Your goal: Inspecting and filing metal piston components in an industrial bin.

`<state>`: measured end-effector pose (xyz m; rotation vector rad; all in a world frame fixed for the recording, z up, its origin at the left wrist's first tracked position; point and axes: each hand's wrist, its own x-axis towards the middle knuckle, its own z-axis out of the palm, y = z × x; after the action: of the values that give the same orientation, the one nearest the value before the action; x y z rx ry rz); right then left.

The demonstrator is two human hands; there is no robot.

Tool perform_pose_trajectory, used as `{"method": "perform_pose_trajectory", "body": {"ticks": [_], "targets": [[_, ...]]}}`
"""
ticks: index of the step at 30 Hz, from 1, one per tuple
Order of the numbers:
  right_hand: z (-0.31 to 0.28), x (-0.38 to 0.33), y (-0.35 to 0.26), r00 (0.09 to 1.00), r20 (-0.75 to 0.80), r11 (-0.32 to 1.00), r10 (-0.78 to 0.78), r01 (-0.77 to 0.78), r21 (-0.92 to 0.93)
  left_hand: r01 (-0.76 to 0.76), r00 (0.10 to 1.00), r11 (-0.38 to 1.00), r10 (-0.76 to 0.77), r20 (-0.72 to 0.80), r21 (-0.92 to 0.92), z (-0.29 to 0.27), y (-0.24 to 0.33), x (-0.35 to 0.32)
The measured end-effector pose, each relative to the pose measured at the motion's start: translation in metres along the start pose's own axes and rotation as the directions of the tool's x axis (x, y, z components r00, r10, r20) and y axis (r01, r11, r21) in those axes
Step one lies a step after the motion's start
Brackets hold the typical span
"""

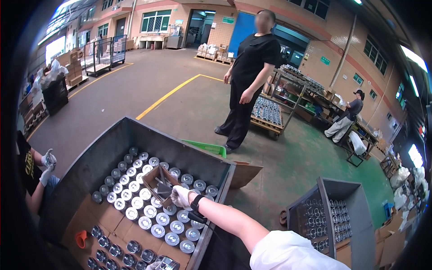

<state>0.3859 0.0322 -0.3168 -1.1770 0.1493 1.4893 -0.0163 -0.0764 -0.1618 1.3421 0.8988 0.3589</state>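
My right hand (181,197), in a white glove, is closed at the right edge of a small open cardboard box (148,179). The box rests tilted on rows of shiny metal pistons (145,194) and holds a dark flat piece (164,189) and other slim items. Only part of my gloved left hand (154,266) shows at the lower edge. Its fingers are around a metal piston (168,263), beside darker pistons (129,259) lying on their sides. All these stand on cardboard inside a large grey metal bin (198,158).
An orange funnel-like piece (81,239) lies at the bin's left. A co-worker's gloved hands (47,164) are beyond that side. A person in black (252,67) stands ahead, by a green basket (207,147). A second bin (320,189) of metal parts stands to the right.
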Motion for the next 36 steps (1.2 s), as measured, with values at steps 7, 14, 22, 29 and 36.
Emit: {"method": "perform_pose_trajectory", "body": {"ticks": [7,14,22,29,36], "targets": [[-0.003,-0.046,0.014,0.987,0.161,1.0,0.02,-0.019,-0.006,-0.112,0.994,0.983,0.112,-0.006,-0.144,0.018,0.009,-0.023],[0.024,-0.213,0.02,0.931,0.27,0.937,-0.244,0.299,-0.183,-0.255,0.964,0.956,0.239,-0.117,-0.148,0.015,-0.009,-0.046],[-0.057,-0.445,0.116,0.762,0.41,0.791,-0.502,0.596,-0.14,-0.089,0.994,0.848,0.11,0.009,-0.523,0.056,0.062,-0.074],[-0.114,-0.476,0.208,0.825,0.354,0.861,-0.442,0.5,-0.092,0.105,0.886,0.776,0.211,0.412,-0.622,0.072,0.044,-0.046],[-0.139,-0.47,0.239,0.843,0.371,0.72,-0.39,0.53,-0.447,0.276,0.78,0.746,0.194,0.595,-0.606,0.089,0.051,-0.046]]}}
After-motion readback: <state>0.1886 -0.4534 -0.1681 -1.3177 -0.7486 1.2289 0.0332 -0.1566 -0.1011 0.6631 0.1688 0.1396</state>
